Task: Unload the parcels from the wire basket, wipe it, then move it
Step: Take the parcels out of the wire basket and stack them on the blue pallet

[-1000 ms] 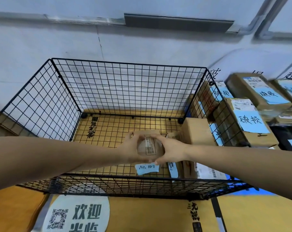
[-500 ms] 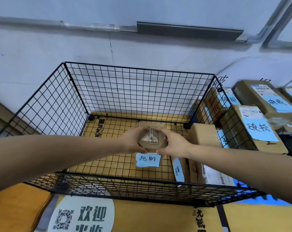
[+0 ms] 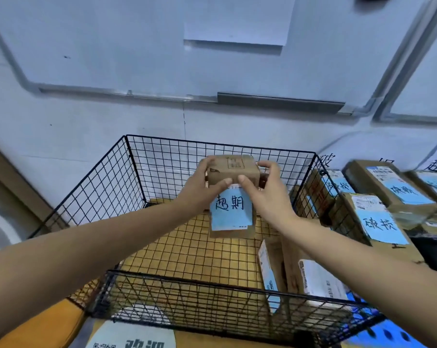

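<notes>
1. The basket (image 3: pixel 97 194) is sitting on a yellow mat (image 3: pixel 37 327) against the wall (image 3: pixel 87 121).
2. My left hand (image 3: pixel 200 189) is gripping the box (image 3: pixel 233 169) at its 9 o'clock side. The fingers are curling over the top and the thumb is pressing the near face.
3. I am holding the box upright between both hands, off the basket floor. Its top is showing above the rim at 12 o'clock. A blue label (image 3: pixel 231 209) is facing me at 6 o'clock.
   - I am judging the box stiff cardboard and light for its size.
   - The side faces just under the top corners are giving the firmest purchase.
   - I am keeping off the label, since paper like that would likely peel or tear.
4. My right hand (image 3: pixel 267 194) is mirroring the left at 3 o'clock, fingers wrapping the far top edge and thumb meeting the other on the near face.
5. In the basket's 4 o'clock corner a thin parcel (image 3: pixel 269 267) and a wide parcel (image 3: pixel 310 280) are standing on edge, touching. Both are waiting to come out. I am guessing the wide one is heavier and wants a hand on each short end.
6. Past the 3 o'clock wall of the basket, a stack (image 3: pixel 378 222) of labelled parcels is lying outside it.
</notes>
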